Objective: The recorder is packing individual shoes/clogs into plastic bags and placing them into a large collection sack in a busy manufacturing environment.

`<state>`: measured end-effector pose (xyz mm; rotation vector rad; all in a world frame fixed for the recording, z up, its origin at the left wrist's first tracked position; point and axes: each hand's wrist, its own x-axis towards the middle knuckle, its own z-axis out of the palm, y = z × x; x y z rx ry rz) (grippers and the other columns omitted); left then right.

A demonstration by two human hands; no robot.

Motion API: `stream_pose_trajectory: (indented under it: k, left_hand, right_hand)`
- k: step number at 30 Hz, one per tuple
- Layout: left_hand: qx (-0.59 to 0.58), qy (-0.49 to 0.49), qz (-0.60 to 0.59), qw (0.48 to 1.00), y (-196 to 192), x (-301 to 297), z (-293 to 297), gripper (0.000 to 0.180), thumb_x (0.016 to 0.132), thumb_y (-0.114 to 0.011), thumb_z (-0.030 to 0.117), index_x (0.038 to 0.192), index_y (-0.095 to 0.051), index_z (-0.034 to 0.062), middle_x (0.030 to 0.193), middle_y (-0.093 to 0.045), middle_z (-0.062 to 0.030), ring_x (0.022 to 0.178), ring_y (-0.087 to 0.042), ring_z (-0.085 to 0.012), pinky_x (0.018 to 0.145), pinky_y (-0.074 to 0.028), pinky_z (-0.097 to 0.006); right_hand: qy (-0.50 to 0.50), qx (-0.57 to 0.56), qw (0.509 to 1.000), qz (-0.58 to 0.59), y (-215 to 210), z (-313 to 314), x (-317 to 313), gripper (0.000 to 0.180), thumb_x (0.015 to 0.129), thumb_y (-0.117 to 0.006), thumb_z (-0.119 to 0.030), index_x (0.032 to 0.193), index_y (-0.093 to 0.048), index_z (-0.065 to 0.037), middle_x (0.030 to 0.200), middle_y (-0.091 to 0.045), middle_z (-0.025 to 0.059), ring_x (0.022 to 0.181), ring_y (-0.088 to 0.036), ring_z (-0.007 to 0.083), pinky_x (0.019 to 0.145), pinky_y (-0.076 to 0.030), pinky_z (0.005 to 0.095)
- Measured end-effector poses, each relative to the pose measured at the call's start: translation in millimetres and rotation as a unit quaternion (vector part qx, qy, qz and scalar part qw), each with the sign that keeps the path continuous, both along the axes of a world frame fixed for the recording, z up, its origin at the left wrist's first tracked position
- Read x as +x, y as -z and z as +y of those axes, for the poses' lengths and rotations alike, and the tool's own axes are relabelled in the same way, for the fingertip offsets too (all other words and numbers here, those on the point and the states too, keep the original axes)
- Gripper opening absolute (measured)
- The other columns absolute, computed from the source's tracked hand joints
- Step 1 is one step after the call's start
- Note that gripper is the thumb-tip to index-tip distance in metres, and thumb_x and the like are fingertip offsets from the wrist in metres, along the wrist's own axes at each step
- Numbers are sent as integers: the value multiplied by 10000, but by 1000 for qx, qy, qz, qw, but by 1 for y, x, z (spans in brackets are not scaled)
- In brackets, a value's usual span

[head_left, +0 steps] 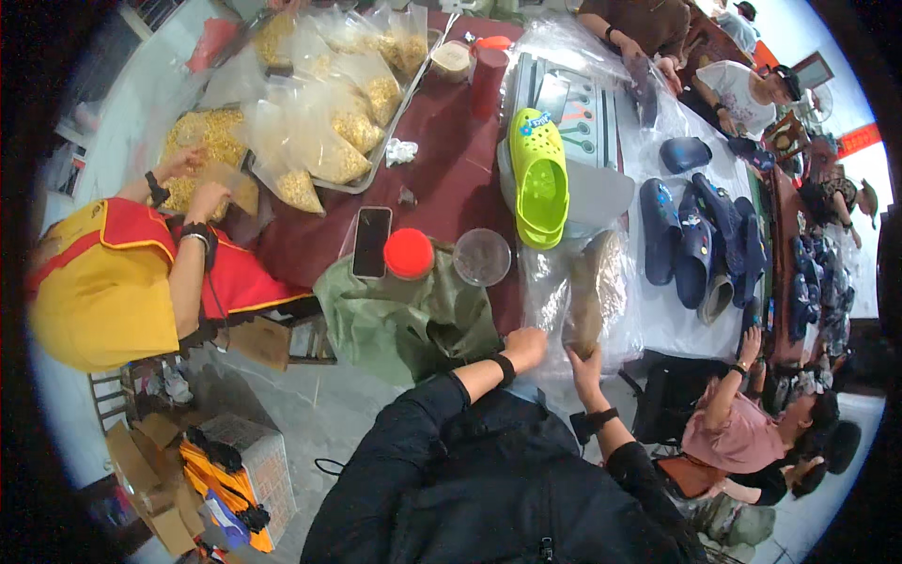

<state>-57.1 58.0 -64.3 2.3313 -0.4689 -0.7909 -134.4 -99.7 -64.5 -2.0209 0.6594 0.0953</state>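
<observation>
A brown clog (584, 305) lies lengthwise at the table's near edge, among clear plastic. My right hand (586, 368) grips its near end. Beside it my left hand (524, 348) is closed at the near left corner of a clear plastic bag (543, 296). Whether the clog is inside the bag or on top of it, I cannot tell. Beyond them a lime-green clog (542, 193) with a blue charm rests on a grey machine (597, 127), its toe pointing away from me.
Left of my hands are a phone (372, 242), a red-lidded jar (408, 253), a clear round container (481, 258) and green cloth (404, 315). Several navy clogs (695, 240) lie right. A person in yellow and red (117, 273) handles yellow pieces near filled bags (334, 146).
</observation>
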Motion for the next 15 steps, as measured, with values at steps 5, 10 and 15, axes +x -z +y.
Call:
stream_pose_trajectory:
  k: [5,10,15]
  left_hand:
    - [45,57,5,997,15,-2,-4,215,757,-487,111,805,-670,10,861,-647,-191,818,-639,-346,669,-507,-464]
    - [1,70,-59,996,28,-7,-14,199,746,-491,111,779,-666,24,820,-648,-186,777,-643,-346,632,-512,-456]
    - [-15,58,-80,995,26,-6,2,193,743,-493,118,770,-663,29,790,-646,-184,744,-645,-340,609,-512,-449]
  right_hand:
    - [9,-60,997,57,9,-5,13,537,786,-681,-230,1128,-375,49,981,-559,211,914,-555,262,784,-427,350]
    - [-189,-249,916,253,-9,-16,20,644,775,-619,-442,1138,-416,50,971,-593,266,909,-575,408,775,-452,451]
    - [-281,-68,926,245,-97,-2,78,393,793,-626,-360,824,-604,31,727,-638,165,692,-626,282,631,-487,380]
